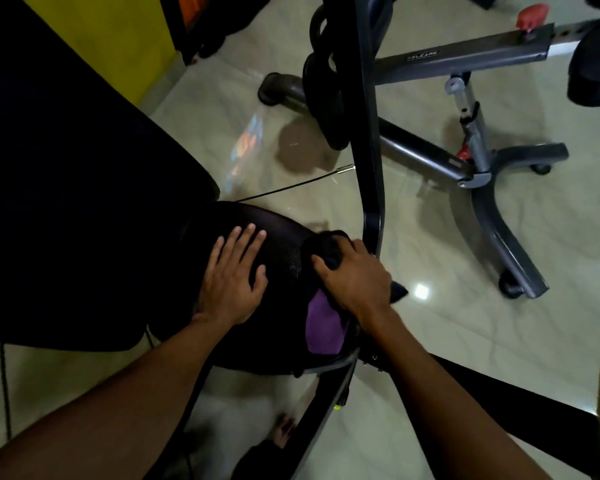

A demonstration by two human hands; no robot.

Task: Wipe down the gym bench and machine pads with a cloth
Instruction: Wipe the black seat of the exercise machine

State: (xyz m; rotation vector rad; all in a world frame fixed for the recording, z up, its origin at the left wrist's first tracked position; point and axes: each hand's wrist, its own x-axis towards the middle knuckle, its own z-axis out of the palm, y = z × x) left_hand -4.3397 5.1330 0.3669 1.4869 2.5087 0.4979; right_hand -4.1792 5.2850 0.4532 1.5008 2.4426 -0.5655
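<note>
While the left hand lies flat, fingers spread, on the black seat pad, right hand clutching a purple-and-black cloth at the pad's right edge, beside the machine frame

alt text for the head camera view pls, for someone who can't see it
The right hand grips a dark and purple cloth on a black seat pad, while the left hand rests flat on the pad beside it. A grey machine frame stands on the tiled floor beyond.
</note>
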